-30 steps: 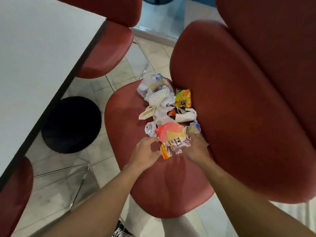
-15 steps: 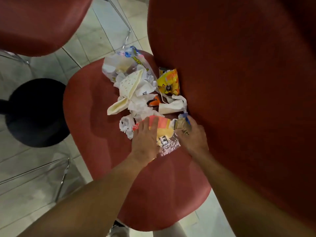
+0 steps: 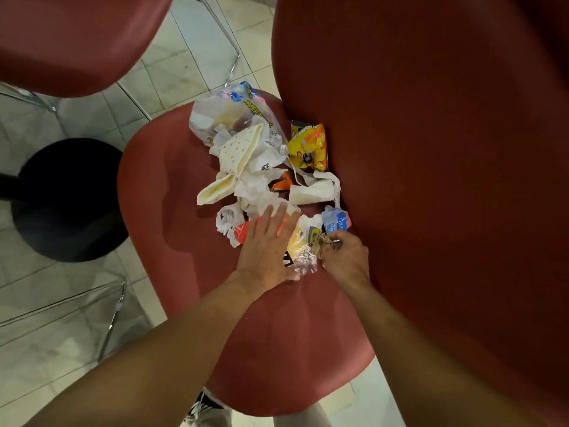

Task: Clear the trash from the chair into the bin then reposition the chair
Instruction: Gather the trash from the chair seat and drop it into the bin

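A red chair [image 3: 191, 272] fills the middle, its seat strewn with trash: a clear plastic bag [image 3: 228, 115] at the far end, a dotted paper cone [image 3: 237, 155], white crumpled tissues [image 3: 255, 183], a yellow snack wrapper [image 3: 309, 146], a white paper cup [image 3: 311, 194] on its side and a blue wrapper [image 3: 335, 221]. My left hand [image 3: 266, 251] lies flat with fingers spread on an orange-and-clear wrapper [image 3: 300, 241]. My right hand [image 3: 346, 260] is closed on a brown crumpled scrap [image 3: 321, 241] beside the chair's backrest [image 3: 446, 180].
A second red chair [image 3: 70, 41] stands at the upper left, its chrome legs on the tiled floor [image 3: 184, 66]. A black round base [image 3: 67, 201] sits left of the seat. More chrome legs [image 3: 114, 315] cross the lower left. My shoe [image 3: 200, 406] shows below the seat.
The view has moved closer and the table has gone out of frame. My left hand has slid from the pile's near edge onto the orange wrapper. My right hand has closed on the brown scrap.
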### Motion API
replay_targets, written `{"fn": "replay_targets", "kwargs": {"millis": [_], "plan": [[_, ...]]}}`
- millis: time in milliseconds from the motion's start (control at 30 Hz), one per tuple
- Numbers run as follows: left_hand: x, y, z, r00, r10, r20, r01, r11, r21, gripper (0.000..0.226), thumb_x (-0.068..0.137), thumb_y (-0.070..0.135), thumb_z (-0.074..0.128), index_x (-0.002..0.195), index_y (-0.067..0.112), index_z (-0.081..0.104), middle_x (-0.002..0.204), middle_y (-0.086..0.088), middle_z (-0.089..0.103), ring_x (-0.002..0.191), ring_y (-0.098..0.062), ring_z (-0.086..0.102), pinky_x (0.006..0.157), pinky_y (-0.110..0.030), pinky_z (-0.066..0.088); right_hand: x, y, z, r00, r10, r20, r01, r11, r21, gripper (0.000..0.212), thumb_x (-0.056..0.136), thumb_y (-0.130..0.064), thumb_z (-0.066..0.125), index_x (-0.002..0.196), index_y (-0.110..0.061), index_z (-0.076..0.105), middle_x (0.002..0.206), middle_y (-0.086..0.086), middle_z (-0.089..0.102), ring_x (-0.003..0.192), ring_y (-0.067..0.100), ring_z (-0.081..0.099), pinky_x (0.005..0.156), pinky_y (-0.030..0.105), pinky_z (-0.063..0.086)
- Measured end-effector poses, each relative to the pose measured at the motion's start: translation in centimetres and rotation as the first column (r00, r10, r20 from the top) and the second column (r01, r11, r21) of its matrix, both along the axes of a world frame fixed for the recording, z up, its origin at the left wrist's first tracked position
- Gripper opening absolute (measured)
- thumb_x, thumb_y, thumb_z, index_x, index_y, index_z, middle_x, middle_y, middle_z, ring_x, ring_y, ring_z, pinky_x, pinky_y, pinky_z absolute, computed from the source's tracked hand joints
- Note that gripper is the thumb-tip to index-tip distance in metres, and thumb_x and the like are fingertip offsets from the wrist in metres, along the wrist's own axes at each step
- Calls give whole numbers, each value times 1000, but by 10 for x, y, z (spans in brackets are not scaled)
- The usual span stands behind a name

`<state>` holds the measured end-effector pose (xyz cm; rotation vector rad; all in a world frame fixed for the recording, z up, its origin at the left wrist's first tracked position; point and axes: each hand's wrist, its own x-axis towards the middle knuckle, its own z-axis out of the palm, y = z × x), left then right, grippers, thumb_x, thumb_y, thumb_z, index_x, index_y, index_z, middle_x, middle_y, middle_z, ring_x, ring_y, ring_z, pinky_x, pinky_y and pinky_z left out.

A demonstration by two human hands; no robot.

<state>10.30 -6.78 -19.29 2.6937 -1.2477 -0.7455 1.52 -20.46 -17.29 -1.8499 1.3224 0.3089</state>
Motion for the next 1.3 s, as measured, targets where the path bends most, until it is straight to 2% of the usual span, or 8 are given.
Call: {"fn": "replay_targets", "kwargs": {"millis": [67,133,267,500,833,1067,1167,1300], "plan": [[-1,-4,-1,998,-45,53,42,997,60,102,78,47,71,152,24,4,158,-10,12,144,-30,15,118,-47,12,-3,5,1,1000,9,20,-9,1000,0,15,86,-17,62,98,-20,71,91,5,73,80,22,68,77,34,57],[0,-2,-1,989,-32,145,26,999,44,76,75,29,75,141,22,37,145,-12,37,128,-29,41,108,-44,30,-7,9,3,999,13,39,-13,1000,-8,15,86,-17,63,98,-18,71,93,4,72,84,21,68,79,33,56],[1,11,6,985,-22,174,22,1000,0,47,68,36,79,110,23,63,126,-11,52,99,-28,58,87,-44,43,-13,15,14,999,9,43,-9,1000,-19,13,85,-15,63,95,-19,71,92,3,72,84,21,68,80,35,56],[5,38,43,993,59,107,-58,998,-8,27,97,38,48,112,27,66,109,1,64,104,-21,56,88,-36,38,-9,34,48,994,82,72,-78,996,-53,15,86,-15,61,98,-18,70,94,3,72,85,20,67,79,34,56],[-9,108,119,884,457,-96,-467,861,-201,13,87,24,57,79,15,62,78,-6,66,80,-31,62,62,-34,37,-5,85,128,979,144,146,-134,988,-81,14,86,-16,56,90,-23,68,79,-3,70,72,18,67,75,38,58],[-28,209,173,778,597,-194,-628,738,-248,15,87,28,61,81,15,57,77,-7,65,79,-35,61,66,-41,50,-11,179,182,951,235,203,-223,972,-79,16,85,-13,55,89,-21,68,77,-4,67,73,12,62,68,24,50],[-36,255,193,727,659,-194,-685,675,-274,12,86,27,62,86,15,61,80,-6,66,79,-31,61,63,-36,46,-15,230,198,928,270,257,-264,963,-58,19,83,-8,54,83,-19,69,69,-9,67,60,-1,61,58,15,47],[-55,324,206,647,730,-220,-759,589,-278,11,85,25,65,91,16,64,86,-2,68,81,-23,61,61,-28,35,-25,300,208,905,337,259,-338,940,-42,16,84,-14,58,78,-25,68,71,-8,70,66,8,66,67,27,55]]}}
